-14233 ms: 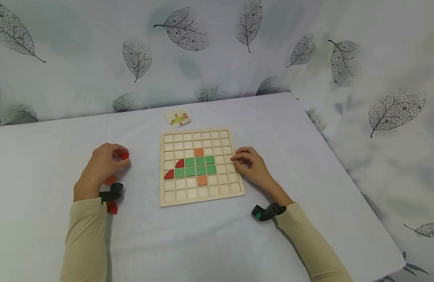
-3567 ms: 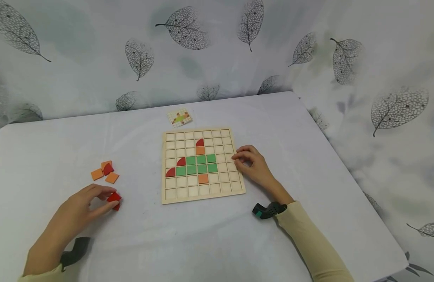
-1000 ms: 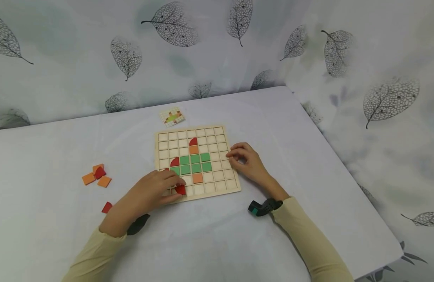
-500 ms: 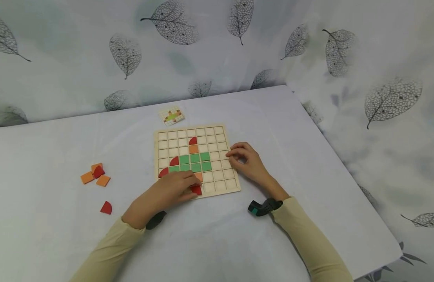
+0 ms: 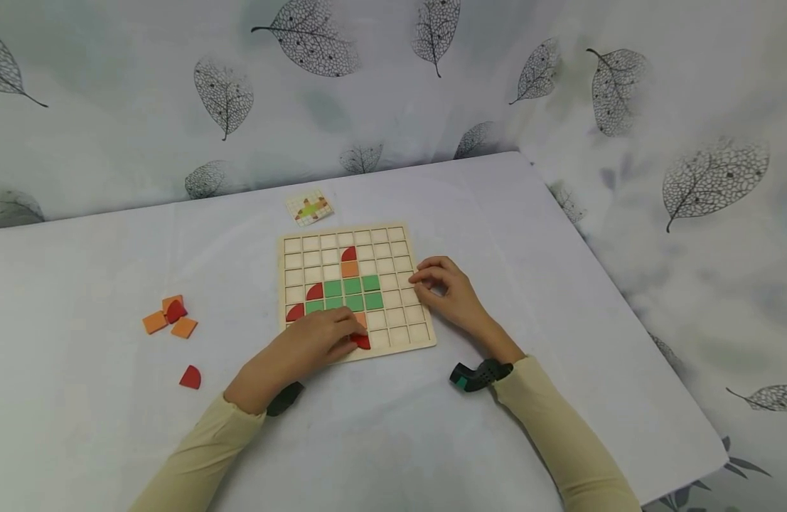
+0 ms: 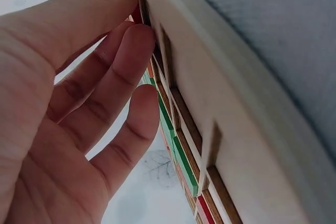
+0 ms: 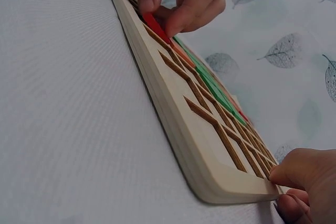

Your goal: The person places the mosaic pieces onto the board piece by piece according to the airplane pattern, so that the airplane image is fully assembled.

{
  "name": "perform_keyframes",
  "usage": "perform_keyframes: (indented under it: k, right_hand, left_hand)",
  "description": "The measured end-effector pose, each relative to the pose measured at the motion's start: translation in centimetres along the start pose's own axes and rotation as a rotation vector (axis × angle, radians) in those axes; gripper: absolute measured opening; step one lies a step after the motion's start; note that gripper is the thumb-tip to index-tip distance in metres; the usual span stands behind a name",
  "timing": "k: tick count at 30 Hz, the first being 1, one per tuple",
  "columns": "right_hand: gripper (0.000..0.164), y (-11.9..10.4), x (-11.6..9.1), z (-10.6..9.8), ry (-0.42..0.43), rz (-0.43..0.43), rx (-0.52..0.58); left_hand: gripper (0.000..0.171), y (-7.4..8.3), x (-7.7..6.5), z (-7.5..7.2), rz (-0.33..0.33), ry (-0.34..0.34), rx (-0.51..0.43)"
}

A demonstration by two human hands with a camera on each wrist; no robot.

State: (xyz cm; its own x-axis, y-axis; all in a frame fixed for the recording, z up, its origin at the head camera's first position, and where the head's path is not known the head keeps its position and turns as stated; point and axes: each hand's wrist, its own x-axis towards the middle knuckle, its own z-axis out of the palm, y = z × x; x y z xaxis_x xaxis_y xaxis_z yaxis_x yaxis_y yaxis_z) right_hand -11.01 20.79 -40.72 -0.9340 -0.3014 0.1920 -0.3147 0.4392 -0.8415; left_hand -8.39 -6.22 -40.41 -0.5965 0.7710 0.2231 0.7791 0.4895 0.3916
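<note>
A wooden grid board (image 5: 399, 318) lies mid-table with green square tiles (image 5: 352, 286), an orange square tile (image 5: 350, 269) and red quarter-circle tiles (image 5: 314, 291) set in its cells. My left hand (image 5: 306, 347) reaches over its near side and pinches a red quarter-circle tile (image 5: 362, 342) between thumb and fingers. That tile (image 7: 156, 27) tilts at a near-row cell in the right wrist view, just below a second orange tile (image 5: 361, 319) partly hidden by my fingers. At the board's right edge, my right hand (image 5: 449, 293) grips the rim with thumb and curled fingers.
Left of the board are several loose orange square tiles (image 5: 185, 328) with a red quarter-circle tile (image 5: 175, 311) on them. Another red quarter-circle tile (image 5: 190, 377) lies nearer. A small pattern card (image 5: 309, 208) lies beyond the board's far edge.
My left hand has picked a red quarter-circle tile from the left, carried it right to the near row and lowered it. Earlier, another red tile joined the top cell. My right hand stays put.
</note>
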Motion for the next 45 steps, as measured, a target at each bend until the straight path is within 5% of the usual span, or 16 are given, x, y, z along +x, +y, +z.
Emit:
perform_keyframes:
  k: [23, 45]
  right_hand:
    - [0.015, -0.5, 0.1, 0.1, 0.000, -0.023, -0.004]
    - [0.015, -0.2, -0.1, 0.2, 0.008, -0.030, -0.017]
  left_hand:
    - [0.020, 0.2, -0.6, -0.5, 0.002, -0.027, 0.000]
    - [0.013, 0.2, -3.1, -1.4, 0.013, 0.024, 0.045]
